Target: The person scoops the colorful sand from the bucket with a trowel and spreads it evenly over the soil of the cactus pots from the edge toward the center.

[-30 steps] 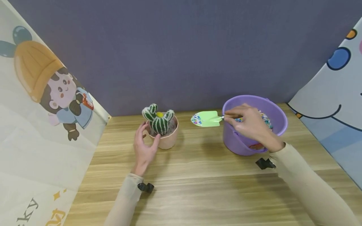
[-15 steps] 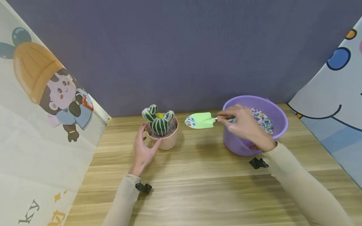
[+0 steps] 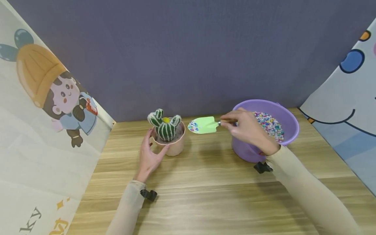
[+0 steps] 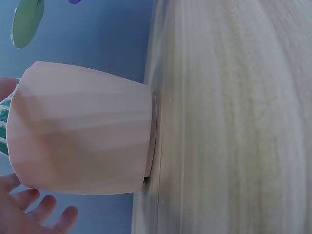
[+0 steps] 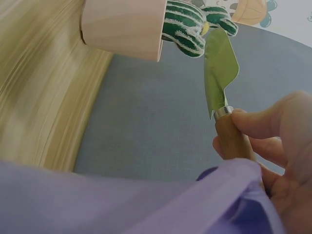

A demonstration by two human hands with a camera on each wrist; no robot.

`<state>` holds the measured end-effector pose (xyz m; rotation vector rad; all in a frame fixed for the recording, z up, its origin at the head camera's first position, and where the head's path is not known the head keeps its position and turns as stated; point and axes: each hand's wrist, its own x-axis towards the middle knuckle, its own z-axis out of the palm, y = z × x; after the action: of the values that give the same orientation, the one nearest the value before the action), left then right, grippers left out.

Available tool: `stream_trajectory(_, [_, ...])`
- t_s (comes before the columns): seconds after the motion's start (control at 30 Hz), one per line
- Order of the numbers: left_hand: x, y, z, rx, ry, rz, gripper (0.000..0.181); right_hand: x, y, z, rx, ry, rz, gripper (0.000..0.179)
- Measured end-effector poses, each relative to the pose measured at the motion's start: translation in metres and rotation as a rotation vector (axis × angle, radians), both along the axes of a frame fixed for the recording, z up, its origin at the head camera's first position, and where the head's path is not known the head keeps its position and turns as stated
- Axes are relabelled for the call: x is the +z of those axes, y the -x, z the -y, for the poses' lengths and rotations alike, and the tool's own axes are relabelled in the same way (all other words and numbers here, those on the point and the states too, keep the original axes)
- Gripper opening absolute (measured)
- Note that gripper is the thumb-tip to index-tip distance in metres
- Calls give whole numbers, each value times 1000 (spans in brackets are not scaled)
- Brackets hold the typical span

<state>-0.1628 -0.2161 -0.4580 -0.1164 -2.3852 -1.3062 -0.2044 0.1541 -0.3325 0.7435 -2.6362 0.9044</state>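
In the head view, a knitted cactus [image 3: 166, 130] with a yellow top stands in a pale pink flowerpot [image 3: 175, 147] on the table. My left hand [image 3: 150, 159] holds the pot from its left, thumb at the near rim and fingers round the side. The left wrist view shows the fingers [image 4: 43, 210] against the pot wall. With my right hand [image 3: 247, 128] I grip the wooden handle [image 5: 233, 139] of a light green trowel [image 3: 206, 125]. Colourful beads [image 3: 193, 126] lie on its tip, which hovers just right of the pot.
A purple bucket [image 3: 289, 129] with many colourful beads [image 3: 271, 127] inside stands at the right, partly behind my right hand and forearm. A dark blue-grey panel [image 3: 188, 58] rises behind the table [image 3: 199, 195]. Printed cartoon panels flank both sides.
My right hand has carried the trowel with its beads leftward from over the bucket toward the pot. My left thumb has shifted slightly right along the pot's near rim.
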Motion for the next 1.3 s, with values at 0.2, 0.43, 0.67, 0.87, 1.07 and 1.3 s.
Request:
stream_trajectory(0.2, [-1,1,0,-5,2,36,99,2,5,7,8,-9,21,21])
stream_trajectory(0.43, [0,2,0,2,-9,69,101,0,13,15,31,-36,36,24])
stream_trajectory(0.67, [0,3,1,-3,-8,78,99,-2,16,22,38,-32,71,24])
stream_trajectory(0.87, [0,3,2,-6,-15,79,99,-2,18,30,50,-39,107,24])
stream_trajectory(1.07, [0,3,4,-4,-2,79,99,-4,20,38,32,-64,118,24])
stream_trajectory(1.3, [4,2,9,-21,19,112,99,-7,22,48,30,-99,118,23])
